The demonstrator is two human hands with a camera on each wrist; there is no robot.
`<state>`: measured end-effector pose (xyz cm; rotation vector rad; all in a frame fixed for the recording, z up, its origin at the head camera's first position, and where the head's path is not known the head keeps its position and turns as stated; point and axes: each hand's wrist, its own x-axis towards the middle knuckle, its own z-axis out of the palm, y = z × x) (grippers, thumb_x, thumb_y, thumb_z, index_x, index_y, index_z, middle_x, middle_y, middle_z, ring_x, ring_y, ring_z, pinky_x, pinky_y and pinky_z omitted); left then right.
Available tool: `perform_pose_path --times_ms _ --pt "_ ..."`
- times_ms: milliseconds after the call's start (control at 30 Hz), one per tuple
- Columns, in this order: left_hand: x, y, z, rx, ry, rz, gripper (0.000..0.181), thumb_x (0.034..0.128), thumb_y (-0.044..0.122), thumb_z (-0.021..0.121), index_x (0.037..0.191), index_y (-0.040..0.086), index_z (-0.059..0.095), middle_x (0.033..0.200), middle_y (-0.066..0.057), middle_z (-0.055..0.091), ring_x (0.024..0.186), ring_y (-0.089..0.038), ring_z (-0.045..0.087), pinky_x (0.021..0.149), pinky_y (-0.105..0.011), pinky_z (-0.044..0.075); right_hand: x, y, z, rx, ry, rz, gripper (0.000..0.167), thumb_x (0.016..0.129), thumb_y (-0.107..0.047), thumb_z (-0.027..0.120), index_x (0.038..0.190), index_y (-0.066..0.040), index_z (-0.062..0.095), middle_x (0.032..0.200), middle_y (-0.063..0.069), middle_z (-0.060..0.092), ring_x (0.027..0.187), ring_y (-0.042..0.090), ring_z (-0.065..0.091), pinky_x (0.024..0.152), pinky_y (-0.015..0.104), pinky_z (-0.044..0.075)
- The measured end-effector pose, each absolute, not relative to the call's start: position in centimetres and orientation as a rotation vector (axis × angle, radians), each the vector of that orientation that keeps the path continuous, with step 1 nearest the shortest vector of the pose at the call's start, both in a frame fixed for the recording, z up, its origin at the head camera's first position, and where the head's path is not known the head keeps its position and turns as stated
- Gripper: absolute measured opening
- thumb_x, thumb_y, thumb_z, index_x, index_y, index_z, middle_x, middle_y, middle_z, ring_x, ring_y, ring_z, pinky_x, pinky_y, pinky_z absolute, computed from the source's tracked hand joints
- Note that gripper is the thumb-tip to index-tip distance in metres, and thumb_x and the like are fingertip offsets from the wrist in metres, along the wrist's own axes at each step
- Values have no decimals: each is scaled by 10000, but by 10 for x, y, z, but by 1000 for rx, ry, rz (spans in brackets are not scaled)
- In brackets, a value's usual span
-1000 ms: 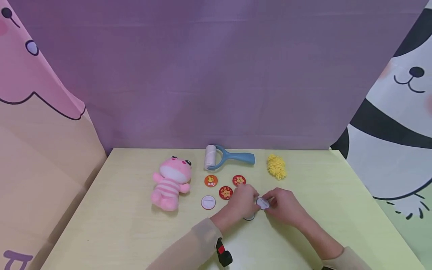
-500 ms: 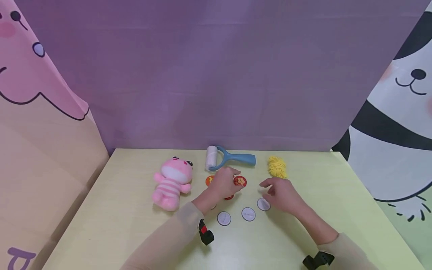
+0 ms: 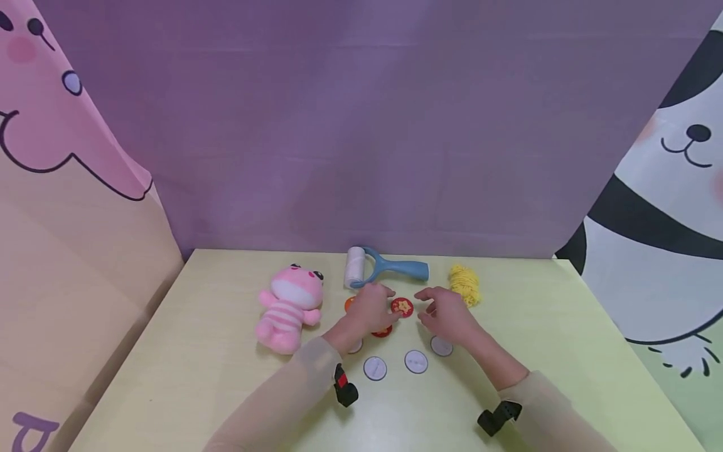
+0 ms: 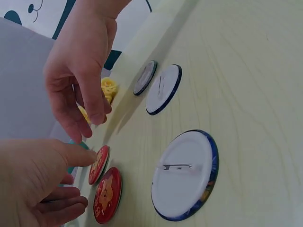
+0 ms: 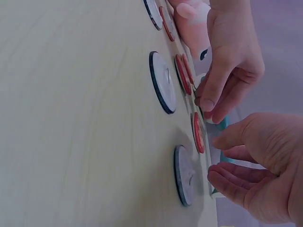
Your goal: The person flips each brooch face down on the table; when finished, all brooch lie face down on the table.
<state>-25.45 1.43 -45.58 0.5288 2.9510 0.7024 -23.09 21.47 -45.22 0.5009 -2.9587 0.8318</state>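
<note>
A red pin badge (image 3: 402, 307) with a gold star-shaped figure lies face up between my hands. My left hand (image 3: 369, 309) hovers at its left, thumb close by it, fingers loosely bent and gripping nothing. From the right my right hand (image 3: 449, 314) reaches toward the same badge, fingers apart and holding nothing. A second red badge (image 4: 108, 195) lies below the left hand, and an orange badge (image 3: 349, 304) is partly hidden behind it. Nearer the person, several badges lie face down, such as the white-backed badge (image 4: 185, 175) with its pin showing.
A pink plush toy (image 3: 289, 307) lies left of the badges. Behind them are a blue-handled lint roller (image 3: 395, 267) and, farther right, a bundle of yellow yarn (image 3: 465, 284). A purple cloth (image 3: 361, 125) hangs behind the table (image 3: 186, 389).
Both hands have let go of a face-down badge, now lying at the right of the row. My left hand moved back and left to the red badges; my right hand followed toward the star badge.
</note>
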Motion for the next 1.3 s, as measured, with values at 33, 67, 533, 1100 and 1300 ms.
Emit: perform_pose_path --times_ms 33,67,533,1100,1300 --pt "-255 14 -457 528 2952 681 504 912 354 852 1328 89 749 1319 -59 766 1199 -216 721 957 -302 624 -233 212 -454 498 -2961 831 361 910 -53 779 1262 4 719 1186 175 743 903 232 715 783 384 637" --pt "-256 15 -457 524 2952 663 505 911 356 853 1326 87 749 1314 -61 767 1194 -218 721 961 -309 624 -234 210 -455 501 -2963 830 363 906 -51 783 1259 3 721 1180 174 744 897 230 711 779 379 635" --pt "-258 25 -458 477 2935 700 258 902 203 866 1135 99 823 1031 -33 807 852 -142 660 894 -296 634 -240 196 -464 572 -2965 779 249 844 39 758 1093 25 766 991 132 730 828 208 633 762 357 582" --pt "-253 14 -461 669 2901 1011 330 904 260 871 1204 134 822 1092 -11 830 980 -164 718 820 -217 587 -234 217 -460 483 -2857 1103 222 884 -63 836 1096 -43 774 1083 140 752 925 246 776 825 393 664" --pt "-247 13 -449 721 2889 1165 373 928 254 848 1274 129 790 1182 -32 817 1057 -198 762 890 -240 613 -230 228 -447 463 -2793 1231 241 888 -60 844 1119 -35 778 1081 146 780 924 256 790 834 326 658"
